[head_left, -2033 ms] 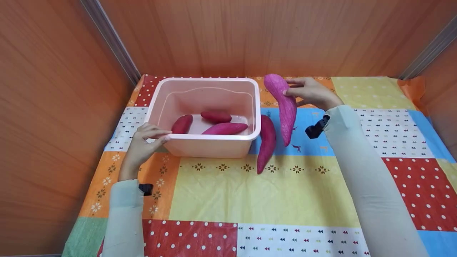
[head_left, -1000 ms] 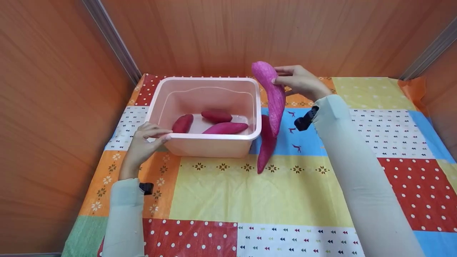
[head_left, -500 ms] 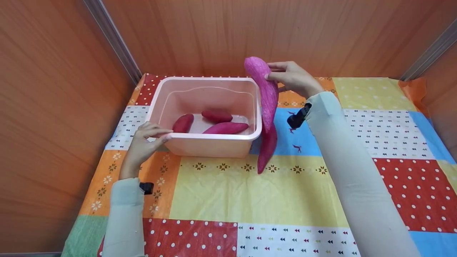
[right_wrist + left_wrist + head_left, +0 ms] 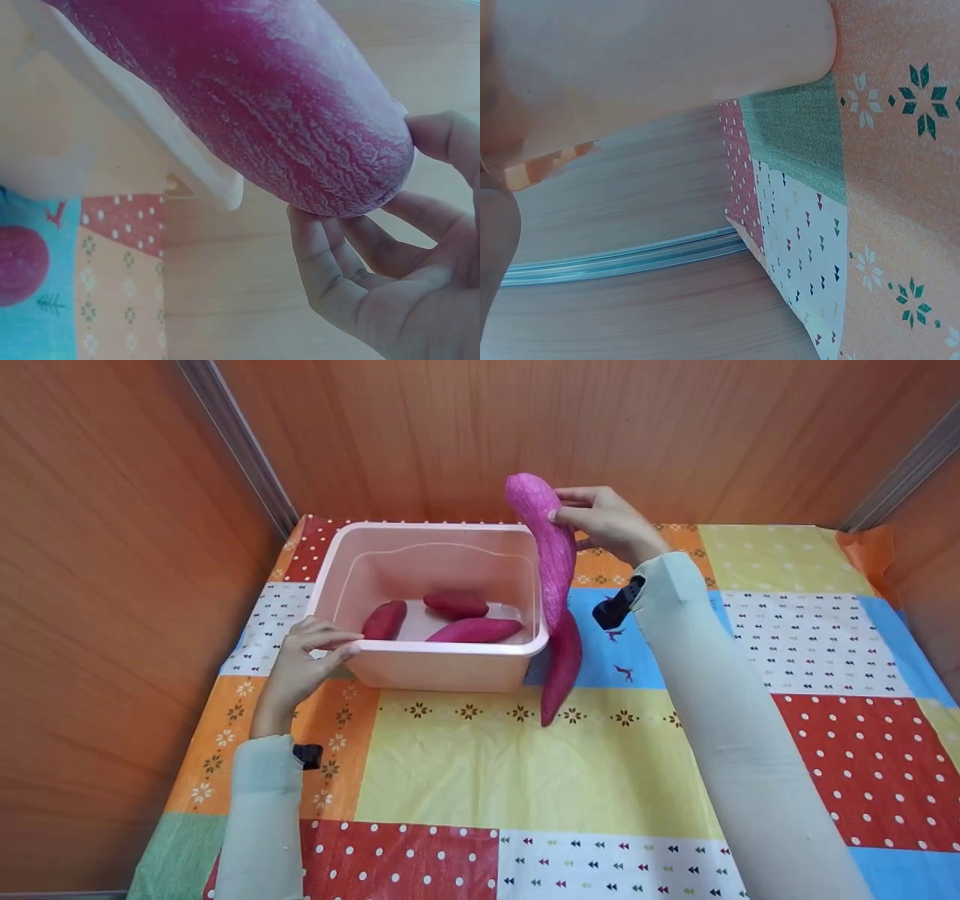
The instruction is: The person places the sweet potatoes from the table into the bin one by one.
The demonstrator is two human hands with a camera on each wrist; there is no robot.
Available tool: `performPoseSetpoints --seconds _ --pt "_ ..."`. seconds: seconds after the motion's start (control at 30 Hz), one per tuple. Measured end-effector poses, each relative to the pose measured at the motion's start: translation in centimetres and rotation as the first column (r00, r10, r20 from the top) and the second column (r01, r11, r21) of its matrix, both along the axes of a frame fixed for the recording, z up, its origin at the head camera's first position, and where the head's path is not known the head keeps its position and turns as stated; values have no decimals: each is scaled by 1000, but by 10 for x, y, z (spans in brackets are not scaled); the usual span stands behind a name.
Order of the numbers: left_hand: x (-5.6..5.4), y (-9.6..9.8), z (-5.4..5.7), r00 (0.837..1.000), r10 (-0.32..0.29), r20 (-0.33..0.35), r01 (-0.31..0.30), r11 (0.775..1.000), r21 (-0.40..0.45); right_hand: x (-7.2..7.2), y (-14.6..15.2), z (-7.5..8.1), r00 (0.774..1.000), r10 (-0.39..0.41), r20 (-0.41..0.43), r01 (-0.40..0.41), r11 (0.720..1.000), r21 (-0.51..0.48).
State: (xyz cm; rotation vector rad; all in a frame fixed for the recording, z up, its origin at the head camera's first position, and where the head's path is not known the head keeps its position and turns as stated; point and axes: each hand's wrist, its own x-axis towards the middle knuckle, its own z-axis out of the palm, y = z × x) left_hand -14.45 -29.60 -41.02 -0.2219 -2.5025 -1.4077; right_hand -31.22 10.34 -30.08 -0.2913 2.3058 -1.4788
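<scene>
My right hand (image 4: 611,525) pinches a long pink sweet potato (image 4: 551,547) near its thick upper end. The sweet potato hangs slanted over the right rim of a pale pink plastic bin (image 4: 442,648). In the right wrist view, thumb and fingertips press on the wrinkled end of the sweet potato (image 4: 285,112). My left hand (image 4: 296,671) pinches the bin's front left rim between thumb and fingers. Inside the bin lie a dark red sweet potato (image 4: 383,620), another dark one (image 4: 456,604) behind it, and a brighter pink one (image 4: 478,630) in front.
Another dark red sweet potato (image 4: 562,675) lies on the cloth against the bin's right side, its upper part hidden by the held one. A patchwork cloth (image 4: 540,772) covers the table. Wooden panels (image 4: 480,442) stand behind and at both sides.
My right hand has moved left and upward with the sweet potato, from right of the bin to over its right rim. The left hand and the bin have stayed in place.
</scene>
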Motion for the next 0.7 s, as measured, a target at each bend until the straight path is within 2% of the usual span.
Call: performPoseSetpoints --seconds 0.3,0.6,0.7 --pt "14 15 24 1000 -7 -3 7 1000 -13 0 -8 0 1000 -1 -23 1 1000 -3" --pt "13 16 25 1000 -13 -1 13 1000 -22 0 -17 0 1000 2 -17 -3 1000 -18" --pt "9 13 19 1000 -13 3 13 1000 -13 -1 -20 -1 1000 8 -15 -8 1000 -19"
